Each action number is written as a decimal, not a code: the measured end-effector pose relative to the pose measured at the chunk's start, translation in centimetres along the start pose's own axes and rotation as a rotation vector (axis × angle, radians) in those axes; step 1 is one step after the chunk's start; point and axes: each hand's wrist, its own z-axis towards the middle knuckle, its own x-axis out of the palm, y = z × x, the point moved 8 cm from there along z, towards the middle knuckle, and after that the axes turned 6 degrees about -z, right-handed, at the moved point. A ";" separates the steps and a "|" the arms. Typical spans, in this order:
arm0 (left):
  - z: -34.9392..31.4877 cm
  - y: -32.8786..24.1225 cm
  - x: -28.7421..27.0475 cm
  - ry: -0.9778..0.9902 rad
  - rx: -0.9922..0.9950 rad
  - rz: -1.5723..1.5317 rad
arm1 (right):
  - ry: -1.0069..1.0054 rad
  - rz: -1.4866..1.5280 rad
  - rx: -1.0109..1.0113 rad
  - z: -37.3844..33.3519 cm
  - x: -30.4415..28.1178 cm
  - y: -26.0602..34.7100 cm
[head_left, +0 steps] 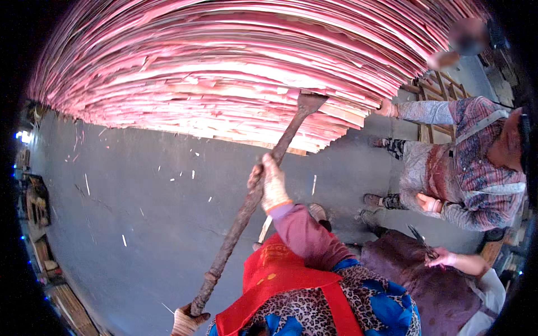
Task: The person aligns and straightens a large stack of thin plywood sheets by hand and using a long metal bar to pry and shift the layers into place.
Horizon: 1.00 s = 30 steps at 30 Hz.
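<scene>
A long-handled tool with a rough brown shaft slants up from the lower left. Its flared flat blade lies against the edges of a large stack of thin wood sheets, pinkish along the edges. My right hand, in a pale knit glove with an orange cuff, wraps around the middle of the shaft. At the shaft's lower end, by the picture's bottom edge, my left hand grips it, also gloved and partly cut off. I cannot tell whether the blade sits between two sheets.
At the right a co-worker in a patterned shirt has one hand at the stack's corner. Lower right, another person in a dark apron holds dark scissors-like tool. Wood slivers litter the grey floor. Wooden frame stands behind.
</scene>
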 end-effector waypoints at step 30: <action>-9.4 -16.0 -19.1 0.111 0.261 -0.360 | -0.003 0.434 -0.265 -1.9 16.1 2.8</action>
